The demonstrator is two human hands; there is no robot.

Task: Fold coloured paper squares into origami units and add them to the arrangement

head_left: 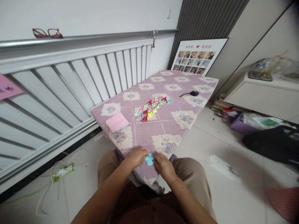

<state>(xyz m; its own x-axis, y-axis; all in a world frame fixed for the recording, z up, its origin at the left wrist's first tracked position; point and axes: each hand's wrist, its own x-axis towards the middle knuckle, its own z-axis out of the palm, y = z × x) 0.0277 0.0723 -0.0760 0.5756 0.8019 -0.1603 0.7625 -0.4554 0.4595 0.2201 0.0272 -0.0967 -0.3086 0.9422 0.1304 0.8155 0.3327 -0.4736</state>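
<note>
Between my two hands is a light blue square of folded paper [149, 159], its creases meeting near the middle. My left hand [138, 156] pinches its left edge, and my right hand [163, 165] grips the right edge. Both rest at the near corner of the table. A stack of square paper [117, 122], pink on top, lies ahead and to the left. Farther off, several small folded paper pieces [150, 107] in red, pink, green, yellow, purple and blue stand in slanting rows.
A patterned cloth [140, 132] covers the table, with a black corded object [193, 93] at its right. A white radiator [93, 79] runs along the left, eyeglasses [48, 33] on the pipe above. A photo board [198, 57] leans behind. A power strip [63, 173] lies on the floor.
</note>
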